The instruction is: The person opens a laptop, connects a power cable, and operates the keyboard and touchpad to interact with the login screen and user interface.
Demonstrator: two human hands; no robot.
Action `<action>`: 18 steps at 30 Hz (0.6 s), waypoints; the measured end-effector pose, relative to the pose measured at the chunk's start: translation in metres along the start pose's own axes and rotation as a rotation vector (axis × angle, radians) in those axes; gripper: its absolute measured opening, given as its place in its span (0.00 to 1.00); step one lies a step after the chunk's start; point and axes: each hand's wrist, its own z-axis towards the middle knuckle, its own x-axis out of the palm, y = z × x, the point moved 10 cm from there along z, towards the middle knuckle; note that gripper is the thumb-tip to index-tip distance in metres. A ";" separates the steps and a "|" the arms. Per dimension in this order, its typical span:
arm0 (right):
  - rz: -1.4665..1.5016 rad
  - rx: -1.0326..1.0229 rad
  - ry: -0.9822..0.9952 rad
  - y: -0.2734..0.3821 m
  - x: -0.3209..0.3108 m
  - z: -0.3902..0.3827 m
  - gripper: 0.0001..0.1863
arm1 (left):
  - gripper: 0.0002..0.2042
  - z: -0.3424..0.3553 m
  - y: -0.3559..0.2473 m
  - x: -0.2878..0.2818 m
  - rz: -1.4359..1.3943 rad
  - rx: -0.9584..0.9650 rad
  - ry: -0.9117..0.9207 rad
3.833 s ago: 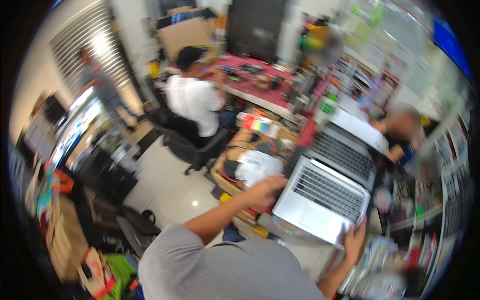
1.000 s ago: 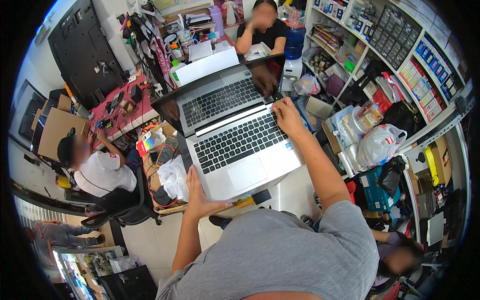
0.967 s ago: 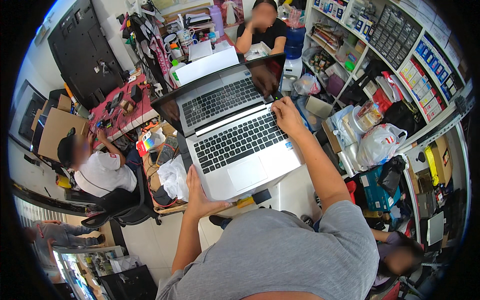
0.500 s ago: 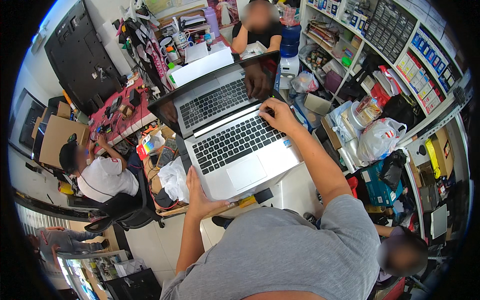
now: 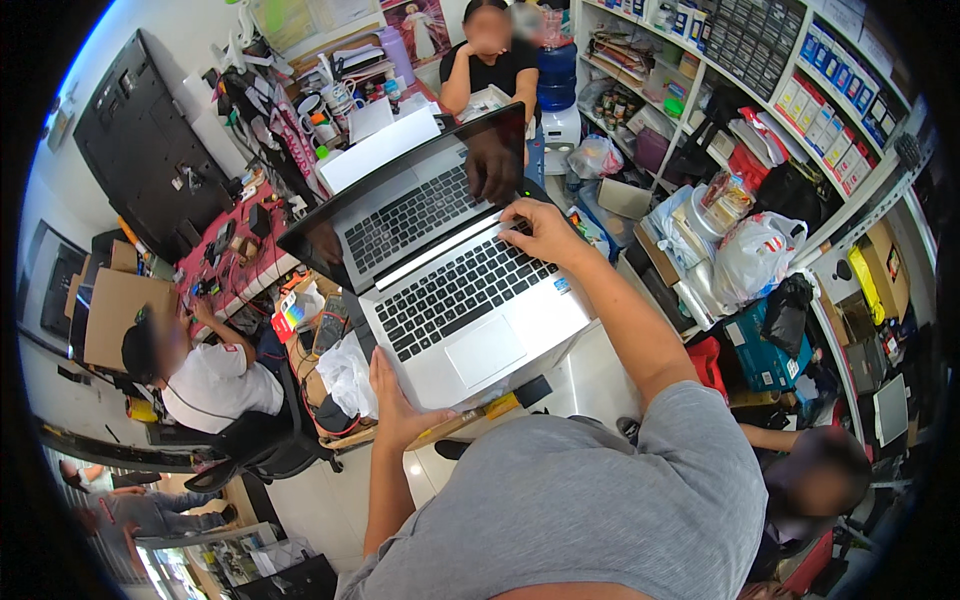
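An opened silver laptop (image 5: 487, 352) with black keys sits tilted before me. Its dark screen (image 5: 420, 190) mirrors the keyboard and my right hand. My left hand (image 5: 397, 402) grips the laptop's near left corner, thumb along the front edge and fingers against the left side. Over the keyboard's upper right corner, my right hand (image 5: 540, 230) is bent with fingertips at the keys and a gap between thumb and index finger. It holds nothing that I can see; whether a key is pressed cannot be told.
A workbench (image 5: 305, 375) with a white plastic bag (image 5: 347, 375) and a multimeter stands left of the laptop. A person in white (image 5: 225, 380) works at a red-covered table (image 5: 240, 235). Another person (image 5: 490, 70) sits beyond the screen. Crowded shelves (image 5: 690, 60) and bags line the right.
The whole view has shifted, so the laptop and both hands appear slightly further left. My right hand stays at the keyboard's upper right corner. Another person shows at the lower left.
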 end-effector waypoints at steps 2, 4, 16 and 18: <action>0.028 0.088 -0.043 -0.005 -0.009 -0.010 0.14 | 0.80 -0.001 0.001 0.000 0.016 0.018 -0.003; 0.092 0.150 -0.131 -0.013 -0.024 -0.026 0.14 | 0.78 -0.001 0.001 0.001 0.018 0.056 -0.001; 0.512 0.295 -0.326 -0.040 -0.025 -0.095 0.10 | 0.79 -0.007 0.007 -0.001 -0.009 0.039 0.028; 0.542 0.305 -0.323 -0.042 -0.025 -0.094 0.11 | 0.78 -0.006 0.004 0.001 -0.025 0.043 0.037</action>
